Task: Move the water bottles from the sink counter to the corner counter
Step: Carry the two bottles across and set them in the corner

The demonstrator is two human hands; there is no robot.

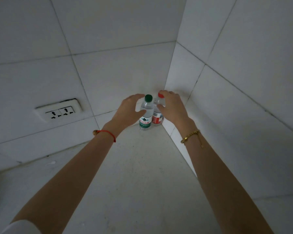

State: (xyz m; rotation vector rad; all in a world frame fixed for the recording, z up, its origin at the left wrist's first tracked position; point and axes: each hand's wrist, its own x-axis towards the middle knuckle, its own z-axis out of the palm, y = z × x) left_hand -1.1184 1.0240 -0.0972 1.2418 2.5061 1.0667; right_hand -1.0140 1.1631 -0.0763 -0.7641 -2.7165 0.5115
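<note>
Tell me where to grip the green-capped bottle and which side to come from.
Take the green-capped bottle by its clear body above the label, from the front left. It stands upright; the red-capped bottle crowds its right and the corner walls close off the back.

Centre of frame: green-capped water bottle (145, 115), clear, label green and white; red-capped water bottle (156, 118), clear, label red. White wall tiles (108, 73) with dark grout; white socket (59, 111) at left; pale speckled counter (142, 174); red string bracelet (108, 134); gold bracelet (190, 135).
</note>
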